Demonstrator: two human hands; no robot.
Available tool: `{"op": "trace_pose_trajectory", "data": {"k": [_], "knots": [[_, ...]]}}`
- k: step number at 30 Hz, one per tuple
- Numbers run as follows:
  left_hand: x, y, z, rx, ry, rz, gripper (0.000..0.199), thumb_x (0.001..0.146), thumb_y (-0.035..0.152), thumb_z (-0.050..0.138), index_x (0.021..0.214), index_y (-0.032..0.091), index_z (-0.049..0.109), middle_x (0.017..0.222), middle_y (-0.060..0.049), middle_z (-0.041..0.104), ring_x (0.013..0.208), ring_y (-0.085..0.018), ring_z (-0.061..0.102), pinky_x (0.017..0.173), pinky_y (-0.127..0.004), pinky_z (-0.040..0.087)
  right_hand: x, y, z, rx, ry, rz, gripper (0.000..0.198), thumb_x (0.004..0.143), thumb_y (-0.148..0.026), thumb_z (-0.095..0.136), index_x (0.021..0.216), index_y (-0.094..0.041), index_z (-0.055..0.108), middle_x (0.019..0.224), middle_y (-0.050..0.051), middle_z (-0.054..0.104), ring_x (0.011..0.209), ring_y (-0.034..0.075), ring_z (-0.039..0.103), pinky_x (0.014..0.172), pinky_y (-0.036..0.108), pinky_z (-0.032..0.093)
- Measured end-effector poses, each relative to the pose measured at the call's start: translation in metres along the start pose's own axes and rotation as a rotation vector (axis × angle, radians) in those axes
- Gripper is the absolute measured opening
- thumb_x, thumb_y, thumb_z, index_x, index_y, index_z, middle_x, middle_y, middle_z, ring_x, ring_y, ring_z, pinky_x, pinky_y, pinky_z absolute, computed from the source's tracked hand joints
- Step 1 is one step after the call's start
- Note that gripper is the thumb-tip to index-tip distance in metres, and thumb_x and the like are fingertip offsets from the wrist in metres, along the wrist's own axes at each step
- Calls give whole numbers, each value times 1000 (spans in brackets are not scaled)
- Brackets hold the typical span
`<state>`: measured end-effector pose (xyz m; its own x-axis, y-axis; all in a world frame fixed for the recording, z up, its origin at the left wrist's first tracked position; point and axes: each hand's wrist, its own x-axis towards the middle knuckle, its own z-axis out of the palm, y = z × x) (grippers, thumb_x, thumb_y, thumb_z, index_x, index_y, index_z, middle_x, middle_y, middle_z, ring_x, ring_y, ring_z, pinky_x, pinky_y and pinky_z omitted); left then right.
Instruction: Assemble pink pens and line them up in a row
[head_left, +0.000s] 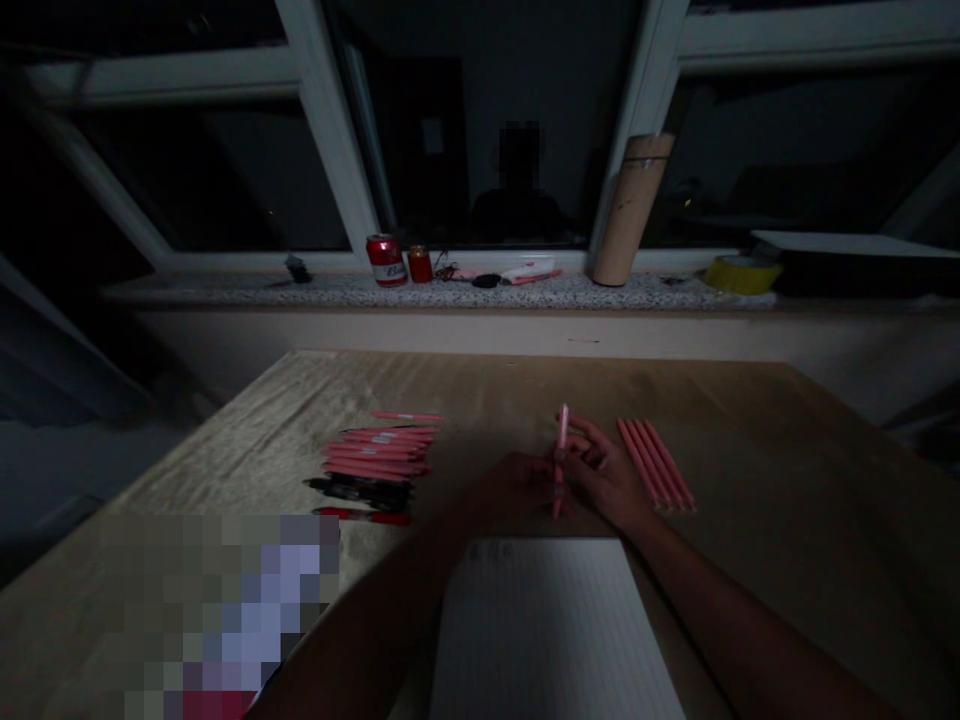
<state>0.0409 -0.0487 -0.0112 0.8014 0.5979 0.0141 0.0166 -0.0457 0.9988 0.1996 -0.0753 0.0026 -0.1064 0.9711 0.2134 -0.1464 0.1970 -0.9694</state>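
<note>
A pink pen point(562, 430) stands nearly upright over the table, beyond the top edge of a lined notebook point(555, 620). My right hand point(604, 475) pinches it between thumb and fingers from the right. From the left, my left hand point(525, 478) closes on the pen's lower part; the dim light partly hides those fingers. Just right of my right hand, several pink pens point(656, 465) lie side by side in a slanted row. To the left is a pile of pink pens point(379, 452), with black pens point(364, 490) and a red pen point(367, 516) nearer me.
The wooden table point(787, 480) ends at a wall below a stone windowsill point(330, 292). On the sill stand a red can point(386, 262), a smaller red jar point(420, 265), a tall tan cylinder point(634, 210) and a yellow tape roll point(742, 275). A blurred-out patch point(247, 610) covers the table's near left.
</note>
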Motion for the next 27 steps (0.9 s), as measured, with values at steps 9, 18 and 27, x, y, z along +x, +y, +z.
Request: {"op": "trace_pose_trajectory", "data": {"k": [9, 18, 27], "knots": [[-3, 5, -14, 83, 260, -15, 37, 74, 45, 57, 72, 9, 60, 66, -4, 61, 61, -11, 54, 61, -22, 41, -1, 5, -1, -53, 57, 41, 25, 73, -41, 63, 75, -17, 57, 57, -4, 50, 50, 9, 43, 47, 20, 32], [-4, 7, -9, 403, 460, 11, 30, 80, 37, 47, 67, 12, 55, 57, 2, 54, 54, -9, 49, 55, -20, 35, -10, 9, 12, 124, -66, 139, 28, 75, -39, 60, 68, -20, 41, 49, -8, 39, 40, 5, 31, 37, 18, 20], [-6, 8, -10, 383, 454, 26, 25, 78, 31, 46, 65, 11, 55, 59, 1, 51, 58, -10, 46, 54, -20, 36, -20, 1, 38, 94, -269, 269, 29, 78, -43, 55, 67, -18, 45, 49, -3, 54, 35, 6, 41, 33, 18, 26]]}}
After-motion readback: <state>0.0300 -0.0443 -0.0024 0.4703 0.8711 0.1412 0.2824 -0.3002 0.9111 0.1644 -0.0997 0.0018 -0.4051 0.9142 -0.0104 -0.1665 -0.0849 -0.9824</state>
